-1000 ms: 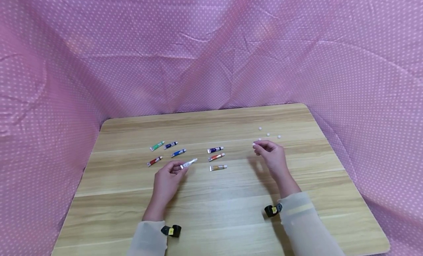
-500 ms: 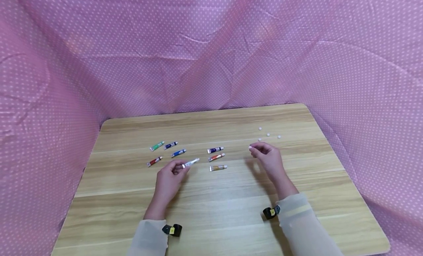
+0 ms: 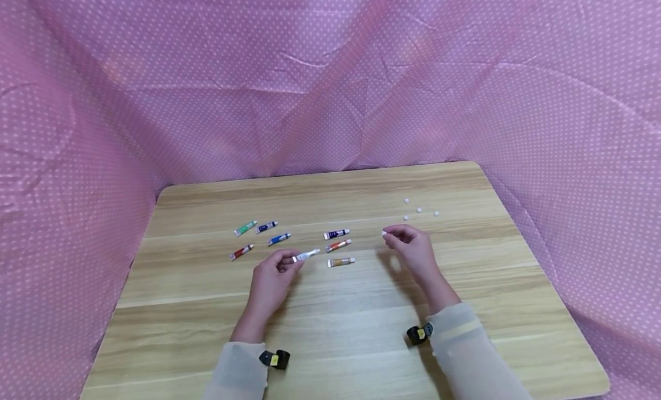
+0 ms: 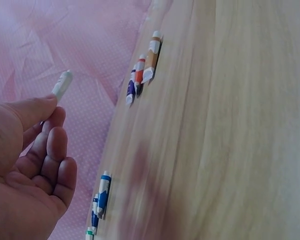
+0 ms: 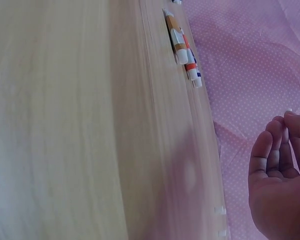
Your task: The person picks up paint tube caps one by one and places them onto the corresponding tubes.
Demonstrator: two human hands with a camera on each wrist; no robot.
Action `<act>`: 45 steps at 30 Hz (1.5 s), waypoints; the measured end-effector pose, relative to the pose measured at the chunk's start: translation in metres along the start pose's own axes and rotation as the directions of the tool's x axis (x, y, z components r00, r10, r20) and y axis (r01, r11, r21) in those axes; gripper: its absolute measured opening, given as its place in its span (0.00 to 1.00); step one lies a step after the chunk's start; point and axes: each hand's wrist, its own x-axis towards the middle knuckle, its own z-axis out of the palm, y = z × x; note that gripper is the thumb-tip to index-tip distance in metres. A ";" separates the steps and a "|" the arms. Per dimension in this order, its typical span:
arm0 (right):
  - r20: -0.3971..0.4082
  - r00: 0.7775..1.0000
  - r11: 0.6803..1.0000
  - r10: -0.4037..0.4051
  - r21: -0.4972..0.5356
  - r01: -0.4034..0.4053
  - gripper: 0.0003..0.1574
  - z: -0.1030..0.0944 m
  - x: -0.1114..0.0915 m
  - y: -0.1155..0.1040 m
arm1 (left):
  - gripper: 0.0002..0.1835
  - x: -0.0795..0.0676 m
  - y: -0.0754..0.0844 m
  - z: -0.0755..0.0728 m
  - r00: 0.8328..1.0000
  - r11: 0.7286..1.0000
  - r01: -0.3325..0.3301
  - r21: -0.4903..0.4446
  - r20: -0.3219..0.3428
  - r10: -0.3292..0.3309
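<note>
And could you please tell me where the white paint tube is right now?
In the head view, the white paint tube is pinched in the left hand, just left of the orange paint tube and the ochre paint tube.

Pink cloth (image 3: 330, 90) with white dots hangs behind and beside a wood-grained table (image 3: 351, 337)

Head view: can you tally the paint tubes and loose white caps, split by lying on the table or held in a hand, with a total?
Paint tubes on the table: 7
White paint tube in the left hand: 1
Loose white caps on the table: 4
White cap in the right hand: 1
Total: 13
</note>
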 end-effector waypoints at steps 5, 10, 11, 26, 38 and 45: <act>0.009 1.000 1.000 0.008 0.010 -0.008 0.17 0.005 -0.002 -0.001 | 0.12 -0.001 0.002 0.001 1.000 1.000 0.011 0.002 0.006 -0.011; 0.022 1.000 1.000 0.004 0.010 -0.004 0.18 0.009 -0.004 -0.002 | 0.12 -0.001 0.005 0.002 1.000 1.000 0.006 -0.012 0.019 -0.006; 0.027 1.000 1.000 0.001 0.013 -0.001 0.19 0.009 -0.004 -0.003 | 0.12 -0.001 0.006 0.002 1.000 1.000 0.008 -0.017 0.023 -0.007; 0.057 0.998 1.000 -0.011 0.013 0.011 0.16 0.018 -0.007 -0.005 | 0.11 -0.001 0.011 0.011 0.999 1.000 -0.026 -0.014 0.026 0.026; 0.075 0.996 0.999 -0.051 0.014 0.050 0.16 0.027 -0.008 -0.001 | 0.11 -0.006 0.015 0.021 0.999 0.999 -0.029 -0.027 0.041 0.030; 0.079 0.996 0.999 -0.044 -0.017 0.045 0.14 0.030 -0.009 0.002 | 0.10 -0.008 0.015 0.024 0.998 0.999 -0.035 -0.036 0.041 0.036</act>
